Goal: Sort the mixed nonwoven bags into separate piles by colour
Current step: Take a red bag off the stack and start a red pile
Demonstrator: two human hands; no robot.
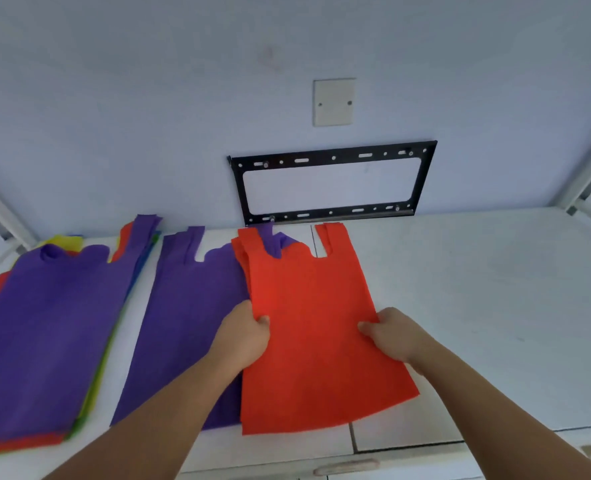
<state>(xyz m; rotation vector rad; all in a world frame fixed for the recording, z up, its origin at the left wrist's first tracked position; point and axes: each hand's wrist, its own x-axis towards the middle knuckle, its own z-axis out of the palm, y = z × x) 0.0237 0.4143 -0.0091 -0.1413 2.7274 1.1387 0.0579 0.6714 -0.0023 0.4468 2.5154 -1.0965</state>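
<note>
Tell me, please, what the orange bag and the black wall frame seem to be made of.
The orange bag looks like thin nonwoven fabric: matte, no sheen, limp, soft cut edges. The black frame is probably painted metal: slightly glossy, with punched slots and bolt heads.

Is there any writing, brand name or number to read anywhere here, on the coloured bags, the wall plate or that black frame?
No readable text anywhere in this view.
orange bags: plain, no print.
purple bags: plain, no print.
mixed stack: the top bag is plain purple; only the edges of the others show.
white wall plate: blank, two screws only.
black bracket: slots and holes, no markings legible.
</note>
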